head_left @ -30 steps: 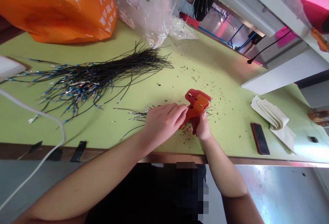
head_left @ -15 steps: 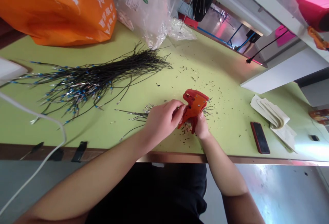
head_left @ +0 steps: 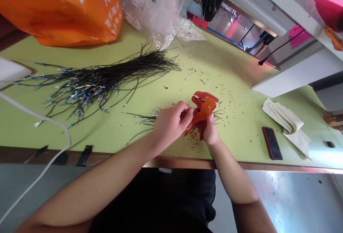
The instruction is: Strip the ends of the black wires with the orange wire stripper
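Observation:
My right hand (head_left: 210,132) is wrapped round the handles of a red and orange wire stripper (head_left: 207,106), held above the table with its jaws facing left. Close against the jaw side, my left hand (head_left: 171,121) is closed in a pinch on a thin black wire, mostly hidden by the fingers. Under and beside the hands lies a small bunch of black wires (head_left: 146,119) with bare metal ends. Further left is a large bundle of black wires (head_left: 112,74), many tipped with blue and silver terminals.
Small dark clippings (head_left: 203,81) are scattered over the green table (head_left: 230,143). A phone (head_left: 272,143) and folded paper (head_left: 284,117) lie at the right. An orange bag (head_left: 80,15) and clear plastic bags (head_left: 152,8) stand at the back. A white cable (head_left: 48,115) crosses the left side.
The view has shifted slightly. Both hands and the wire stripper stay in nearly the same place, with the left hand still pinched beside the jaws.

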`<action>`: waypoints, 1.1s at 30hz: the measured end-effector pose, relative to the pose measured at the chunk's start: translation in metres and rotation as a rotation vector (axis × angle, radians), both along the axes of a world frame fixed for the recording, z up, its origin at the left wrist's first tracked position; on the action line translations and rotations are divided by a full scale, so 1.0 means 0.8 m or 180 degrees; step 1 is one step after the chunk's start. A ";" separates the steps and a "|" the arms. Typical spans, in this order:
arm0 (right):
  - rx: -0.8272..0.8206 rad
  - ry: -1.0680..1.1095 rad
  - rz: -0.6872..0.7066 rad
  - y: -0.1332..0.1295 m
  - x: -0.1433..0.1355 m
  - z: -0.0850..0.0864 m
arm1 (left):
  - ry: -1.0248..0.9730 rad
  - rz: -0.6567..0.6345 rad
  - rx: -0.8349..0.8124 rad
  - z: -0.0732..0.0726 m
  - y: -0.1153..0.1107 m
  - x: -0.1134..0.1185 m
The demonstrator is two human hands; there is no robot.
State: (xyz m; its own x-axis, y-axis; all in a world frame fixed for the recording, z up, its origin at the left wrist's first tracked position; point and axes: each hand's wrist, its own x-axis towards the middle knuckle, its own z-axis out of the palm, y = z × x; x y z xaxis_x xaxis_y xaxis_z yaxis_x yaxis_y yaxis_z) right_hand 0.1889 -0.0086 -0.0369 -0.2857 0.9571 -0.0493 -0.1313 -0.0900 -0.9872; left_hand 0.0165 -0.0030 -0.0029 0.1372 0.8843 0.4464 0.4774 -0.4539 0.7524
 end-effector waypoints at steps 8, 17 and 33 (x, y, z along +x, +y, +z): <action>-0.0193 0.0069 -0.0273 0.001 0.002 -0.011 | 0.0392 0.0163 0.0394 -0.010 0.002 0.003; -0.0155 0.0080 -0.0396 0.001 0.001 -0.008 | 0.0581 0.0327 0.0807 -0.009 0.002 0.003; -0.0078 0.0057 -0.0176 0.000 0.003 -0.007 | 0.0139 0.0020 -0.0020 0.000 0.001 0.001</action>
State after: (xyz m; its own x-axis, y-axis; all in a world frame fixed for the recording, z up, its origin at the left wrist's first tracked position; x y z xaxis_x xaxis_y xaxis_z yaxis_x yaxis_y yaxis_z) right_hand 0.1916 -0.0089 -0.0427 -0.2334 0.9700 -0.0681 -0.1544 -0.1061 -0.9823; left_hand 0.0173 -0.0020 -0.0031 0.1509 0.8880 0.4345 0.5127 -0.4461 0.7336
